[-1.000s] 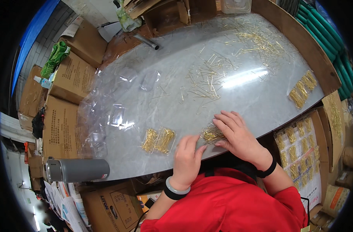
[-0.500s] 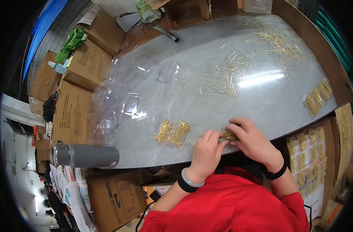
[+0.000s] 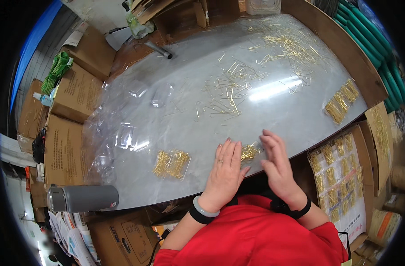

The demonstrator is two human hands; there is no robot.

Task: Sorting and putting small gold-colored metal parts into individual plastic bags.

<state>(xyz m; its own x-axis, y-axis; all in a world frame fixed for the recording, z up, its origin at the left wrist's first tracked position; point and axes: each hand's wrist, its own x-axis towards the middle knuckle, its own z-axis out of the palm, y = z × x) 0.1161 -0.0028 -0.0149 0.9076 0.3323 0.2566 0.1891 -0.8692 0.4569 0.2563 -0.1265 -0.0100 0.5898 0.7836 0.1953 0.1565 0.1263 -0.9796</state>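
Observation:
On the grey table near its front edge lies a small bunch of gold wire hooks. My left hand is flat just left of the bunch, its fingers stretched out and close against it. To the right, my right hand is open, with fingers and thumb spread apart and nothing held. A clear plastic pack of gold hooks lies left of my left hand. Farther off, loose gold hooks are scattered about the middle of the table.
A bigger heap of hooks covers the back right, with bundled hooks by the right edge. Clear plastic bags spread over the left side. A grey bottle lies at the front left. Cardboard boxes stand along the left.
My hands have parted from the bunch they were pinching between their fingertips. The hooks now rest on the table between them. The whole view has shifted slightly.

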